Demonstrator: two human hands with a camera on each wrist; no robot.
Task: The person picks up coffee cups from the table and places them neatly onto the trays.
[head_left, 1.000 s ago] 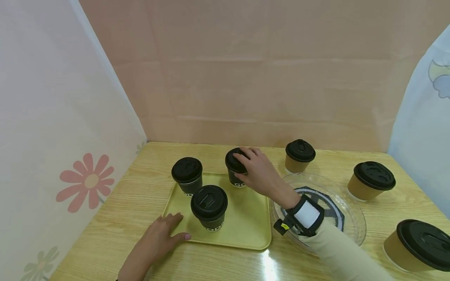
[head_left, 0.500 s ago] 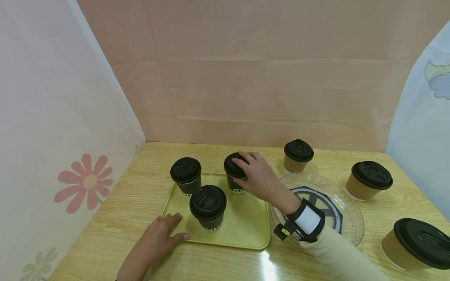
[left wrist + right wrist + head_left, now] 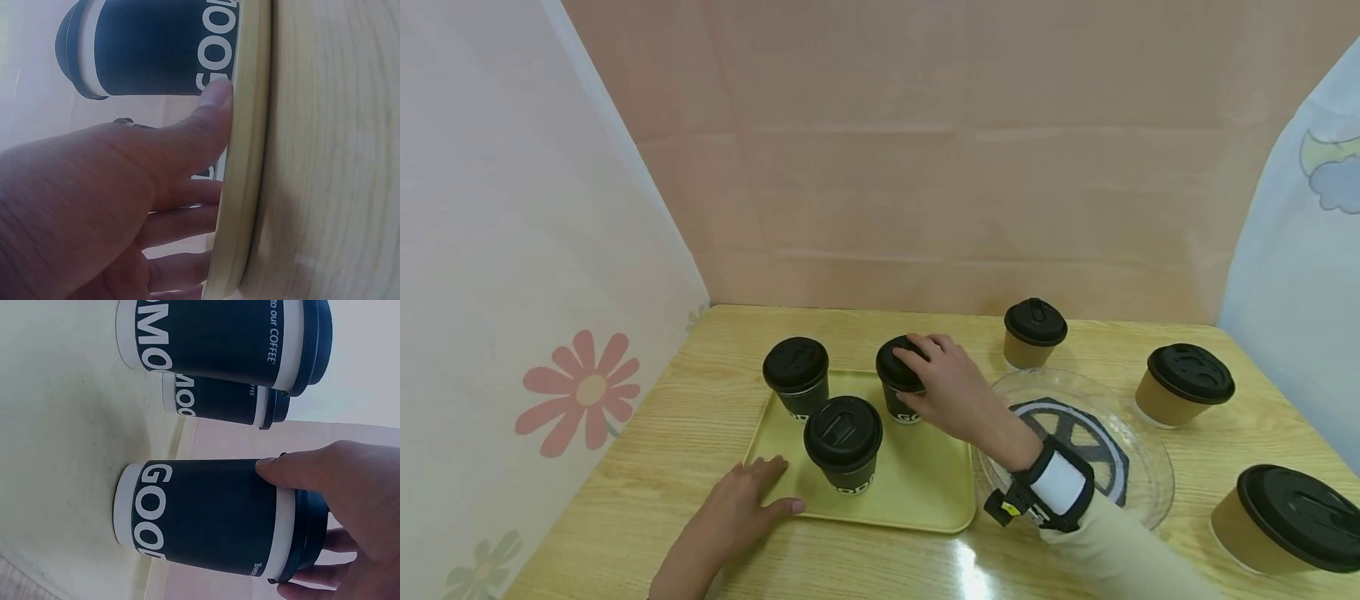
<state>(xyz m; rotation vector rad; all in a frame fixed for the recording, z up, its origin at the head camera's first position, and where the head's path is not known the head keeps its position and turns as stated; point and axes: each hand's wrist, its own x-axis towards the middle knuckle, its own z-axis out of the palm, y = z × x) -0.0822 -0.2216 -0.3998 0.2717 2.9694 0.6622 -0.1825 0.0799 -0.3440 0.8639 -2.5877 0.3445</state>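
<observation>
My right hand (image 3: 951, 390) grips a black paper coffee cup (image 3: 901, 379) around its lid and upper side, near the back of a yellow tray (image 3: 925, 475). In the right wrist view this coffee cup (image 3: 209, 515) stands upright, its white base at the tray surface. Two matching black-lidded cups stand on the tray: one at the back left (image 3: 797, 379), one nearer the front (image 3: 844, 446). My left hand (image 3: 737, 504) rests on the tray's front left corner, fingers extended. The left wrist view shows its thumb (image 3: 212, 103) touching the rim beside a lettered cup (image 3: 162, 47).
Right of the tray lies a round clear plate (image 3: 1153, 467) with a dark patterned piece, partly under my right forearm. Brown cups with black lids stand at the back (image 3: 1028, 346), the right (image 3: 1172, 400) and the front right (image 3: 1262, 533). Cloth walls border the table.
The cup in my right hand has shifted down and slightly toward me on the tray, the hand moving with it. My left hand stays at the tray corner.
</observation>
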